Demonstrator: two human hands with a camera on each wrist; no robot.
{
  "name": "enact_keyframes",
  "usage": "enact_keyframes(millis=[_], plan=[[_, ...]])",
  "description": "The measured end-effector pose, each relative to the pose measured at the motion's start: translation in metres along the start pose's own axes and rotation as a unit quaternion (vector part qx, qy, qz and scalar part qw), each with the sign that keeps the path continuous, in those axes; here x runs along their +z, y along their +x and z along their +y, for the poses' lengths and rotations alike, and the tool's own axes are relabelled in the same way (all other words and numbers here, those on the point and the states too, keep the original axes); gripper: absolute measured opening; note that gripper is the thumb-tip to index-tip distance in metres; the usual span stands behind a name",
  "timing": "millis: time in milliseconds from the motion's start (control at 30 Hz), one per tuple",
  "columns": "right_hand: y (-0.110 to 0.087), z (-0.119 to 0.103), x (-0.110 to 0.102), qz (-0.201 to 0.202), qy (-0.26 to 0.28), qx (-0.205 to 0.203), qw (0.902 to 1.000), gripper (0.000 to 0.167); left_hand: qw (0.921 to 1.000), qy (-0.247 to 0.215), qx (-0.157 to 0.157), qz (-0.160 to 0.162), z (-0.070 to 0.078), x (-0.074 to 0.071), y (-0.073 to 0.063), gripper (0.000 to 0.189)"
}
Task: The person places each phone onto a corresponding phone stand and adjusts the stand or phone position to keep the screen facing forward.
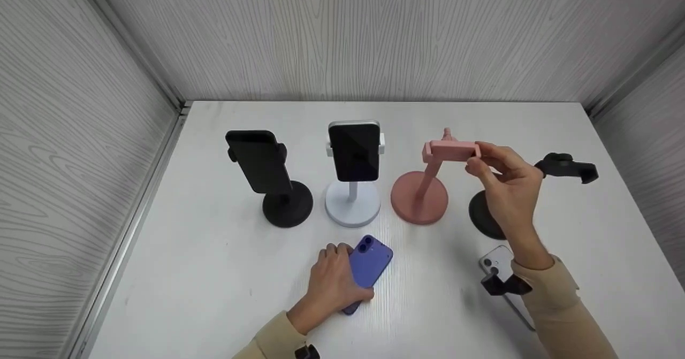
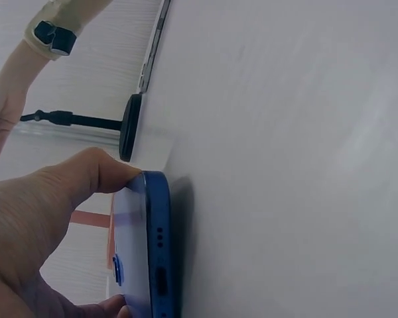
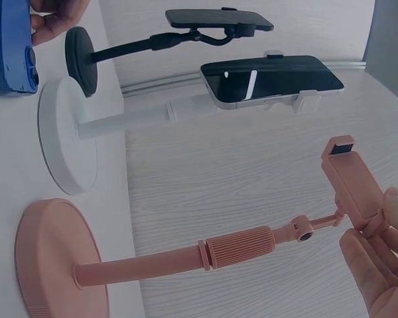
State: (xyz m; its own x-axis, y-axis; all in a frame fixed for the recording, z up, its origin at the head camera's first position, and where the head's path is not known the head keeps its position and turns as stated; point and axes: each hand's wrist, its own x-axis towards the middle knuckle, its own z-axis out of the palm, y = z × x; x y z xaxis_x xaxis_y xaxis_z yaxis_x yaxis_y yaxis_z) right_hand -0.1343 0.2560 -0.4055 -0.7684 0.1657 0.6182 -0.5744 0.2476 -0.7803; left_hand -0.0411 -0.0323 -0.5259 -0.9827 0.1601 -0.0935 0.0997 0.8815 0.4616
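Note:
My left hand grips a blue-purple phone by its long edges, camera side up, low over the white table. In the left wrist view the thumb presses one edge of the phone, and a shadow falls beside it. My right hand pinches the right end of the clamp on a pink phone stand. In the right wrist view the holder of that stand has no phone in it, and thumb and fingers are at its lower end.
Left of the pink stand, a white stand and a black stand each hold a dark-screened phone. Another black stand, partly behind my right hand, has a bare clamp. A white phone lies below my right forearm.

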Motion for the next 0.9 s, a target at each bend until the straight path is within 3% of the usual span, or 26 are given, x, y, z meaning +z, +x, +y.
enact_keyframes(millis=[433,600,900], plan=[[-0.013,0.008,-0.005,0.024,0.052,0.014,0.9983,0.024,0.9973,-0.069,-0.016,-0.019,0.004,-0.011,0.002,0.085],[-0.023,0.010,-0.002,0.039,0.053,0.024,0.9975,0.026,0.9952,-0.096,-0.018,-0.013,0.009,-0.020,0.002,0.084],[-0.045,0.014,0.002,0.006,0.071,0.047,0.9964,0.017,0.9875,-0.157,-0.011,0.004,0.021,-0.034,0.003,0.081]])
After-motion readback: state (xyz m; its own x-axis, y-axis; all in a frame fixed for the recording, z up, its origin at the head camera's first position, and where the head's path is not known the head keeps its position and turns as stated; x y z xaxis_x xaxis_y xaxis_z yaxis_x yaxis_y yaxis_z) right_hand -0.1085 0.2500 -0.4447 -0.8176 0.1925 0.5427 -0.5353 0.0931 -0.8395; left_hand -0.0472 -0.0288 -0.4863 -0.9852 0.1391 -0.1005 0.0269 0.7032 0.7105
